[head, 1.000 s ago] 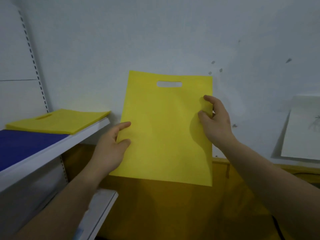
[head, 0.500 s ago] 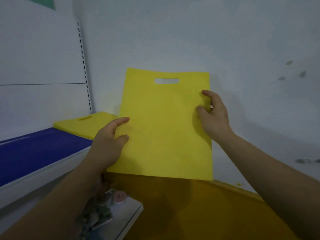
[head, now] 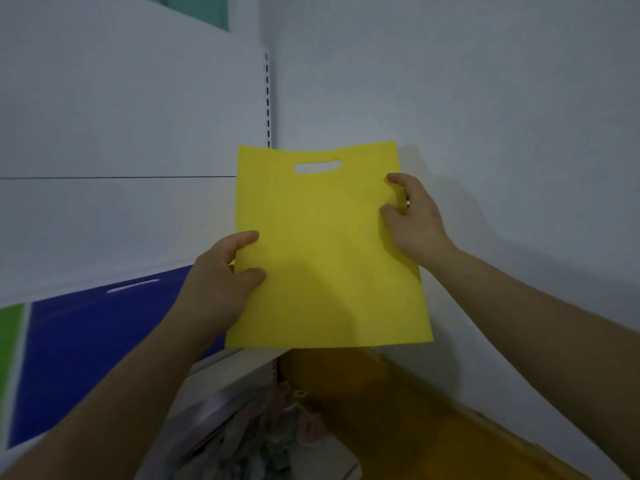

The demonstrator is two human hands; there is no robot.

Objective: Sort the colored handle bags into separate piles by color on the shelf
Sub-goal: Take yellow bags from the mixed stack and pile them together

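I hold a yellow handle bag (head: 325, 251) flat in the air over the right end of the shelf, its cut-out handle at the top. My left hand (head: 221, 285) pinches its left edge, thumb on the front. My right hand (head: 412, 220) pinches its right edge higher up. On the shelf to the left lies a dark blue bag (head: 93, 344) with a cut-out handle, and a green bag (head: 10, 334) shows at the left edge. The yellow pile seen earlier is hidden behind the held bag.
The white shelf (head: 221, 362) front edge runs below the bag, with a slotted upright (head: 267, 98) in the corner. A lower shelf holds blurred patterned items (head: 263, 441). A dark yellow surface (head: 398, 420) lies at the lower right. White walls stand behind.
The view has swung left and down toward the shelf. The held yellow bag now covers the yellow pile, and more of the blue bag plus a green one have come into view.
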